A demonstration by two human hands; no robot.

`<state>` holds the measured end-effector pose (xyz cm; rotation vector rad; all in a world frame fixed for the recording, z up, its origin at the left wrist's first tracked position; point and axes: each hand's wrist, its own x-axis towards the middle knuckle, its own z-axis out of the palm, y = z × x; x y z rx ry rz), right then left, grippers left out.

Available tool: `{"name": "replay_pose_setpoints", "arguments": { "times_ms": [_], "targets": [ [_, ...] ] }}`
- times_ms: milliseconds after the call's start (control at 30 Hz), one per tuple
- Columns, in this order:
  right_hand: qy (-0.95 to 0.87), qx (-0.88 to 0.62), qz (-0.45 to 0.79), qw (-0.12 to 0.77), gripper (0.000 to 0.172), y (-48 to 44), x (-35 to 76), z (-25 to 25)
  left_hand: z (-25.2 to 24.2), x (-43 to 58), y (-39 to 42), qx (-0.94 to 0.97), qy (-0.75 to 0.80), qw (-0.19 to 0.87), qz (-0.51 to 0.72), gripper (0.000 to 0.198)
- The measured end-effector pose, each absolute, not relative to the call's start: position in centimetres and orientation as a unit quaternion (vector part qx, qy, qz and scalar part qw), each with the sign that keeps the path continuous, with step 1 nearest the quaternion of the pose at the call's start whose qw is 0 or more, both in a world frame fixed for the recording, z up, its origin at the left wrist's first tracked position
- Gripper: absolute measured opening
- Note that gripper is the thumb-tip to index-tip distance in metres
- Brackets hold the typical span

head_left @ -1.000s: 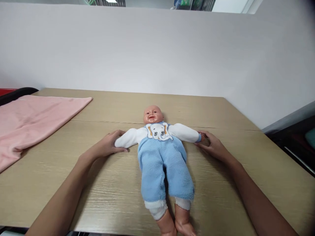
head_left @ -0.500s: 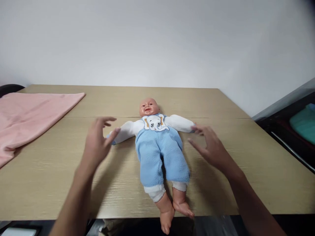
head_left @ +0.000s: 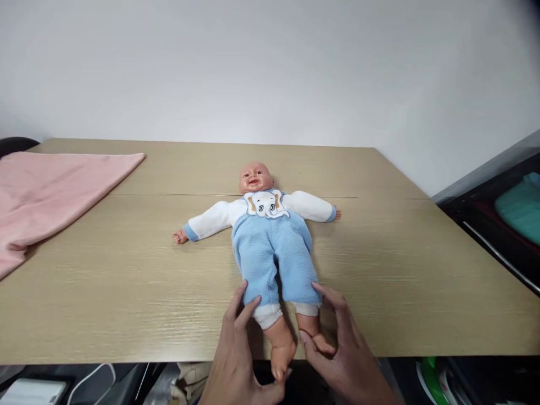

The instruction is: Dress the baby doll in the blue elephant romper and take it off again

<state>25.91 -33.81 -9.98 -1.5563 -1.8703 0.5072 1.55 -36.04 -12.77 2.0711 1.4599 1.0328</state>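
Note:
A baby doll (head_left: 274, 247) lies on its back on the wooden table, its head toward the wall and its arms spread wide. It wears a fleecy blue and white outfit with an elephant face on the chest. My left hand (head_left: 238, 351) is at the leg on the left, fingertips against the trouser cuff and thumb by the foot. Beside the other leg is my right hand (head_left: 343, 349), one fingertip at the blue trouser edge and the thumb at the ankle. Both hands are open, fingers apart around the lower legs. The feet reach the table's front edge.
A pink cloth (head_left: 63, 197) is spread over the table (head_left: 400, 270) on the left. Teal fabric (head_left: 521, 205) lies in a dark case at the right. Below the front edge are a white box (head_left: 34, 391) with a cable and a green and white round object (head_left: 430, 382).
Both my hands have moved from beside the doll's arms down to its lower legs. The doll lies in nearly the same place, and its hands now show fully.

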Motion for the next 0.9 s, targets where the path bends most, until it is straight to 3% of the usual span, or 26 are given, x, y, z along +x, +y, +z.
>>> {"name": "replay_pose_setpoints", "arguments": {
  "times_ms": [300,500,667,800,900],
  "targets": [
    [-0.682,-0.581,0.15,0.417,0.042,-32.9,25.3,-11.0,-11.6,-1.1,-35.1,0.715,0.506,0.287,0.387,0.088],
    [-0.682,-0.569,0.173,0.425,0.02,-32.8,25.4,-9.9,-10.2,-2.0,-36.0,0.75,0.529,0.206,0.338,0.079],
    [-0.691,-0.56,0.213,0.405,0.026,-32.6,25.8,-9.5,-6.9,0.2,-35.9,0.827,0.46,0.151,0.286,0.085],
    [-0.712,-0.545,0.185,0.402,0.019,-32.2,25.9,-9.5,-5.6,2.8,-34.3,0.841,0.449,0.155,0.258,0.044],
    [-0.73,-0.529,0.105,0.42,0.021,-31.9,25.9,-9.4,-5.8,3.7,-33.5,0.828,0.477,0.157,0.25,0.043]
  ]
}}
